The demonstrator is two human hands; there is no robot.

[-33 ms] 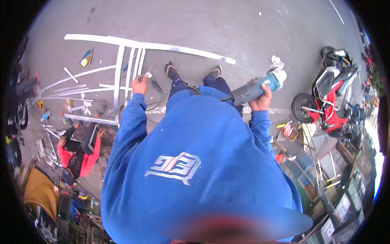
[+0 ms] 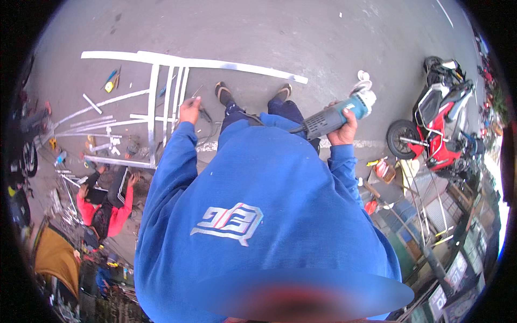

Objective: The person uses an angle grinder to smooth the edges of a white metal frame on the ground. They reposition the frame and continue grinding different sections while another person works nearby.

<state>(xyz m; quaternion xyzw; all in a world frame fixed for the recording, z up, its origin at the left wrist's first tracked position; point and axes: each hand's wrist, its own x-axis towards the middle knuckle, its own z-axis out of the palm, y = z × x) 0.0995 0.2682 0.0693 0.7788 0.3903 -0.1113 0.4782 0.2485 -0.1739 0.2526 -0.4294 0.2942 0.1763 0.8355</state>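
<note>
Seen from the head camera, a person in a blue hooded top stands on grey pavement, feet in dark sandals pointing toward a white metal frame (image 2: 177, 89) that lies flat on the ground. The right hand (image 2: 344, 129) is raised at the person's side, fingers clenched around the grey body of an angle grinder (image 2: 336, 116) — its teal head and disc guard point up and to the right, clear of the body and well above the ground. The left hand (image 2: 189, 110) reaches down over the frame's upright bars, fingers closed on a small dark tool (image 2: 204, 113) too slight to identify; it sits just beside the nearest bar, though whether it touches the metal cannot be told.

The frame's long top rail runs across the pavement ahead of the feet, and beyond that edge the ground lies open to the rim of the picture. To the left, loose white bars (image 2: 102, 126) and small tools crowd the ground, where another person in a red top (image 2: 105, 207) crouches near the frame's lower end. To the right, a red motorbike (image 2: 439, 126) is parked well apart from the grinder — stacked goods and racks close off the lower right.
</note>
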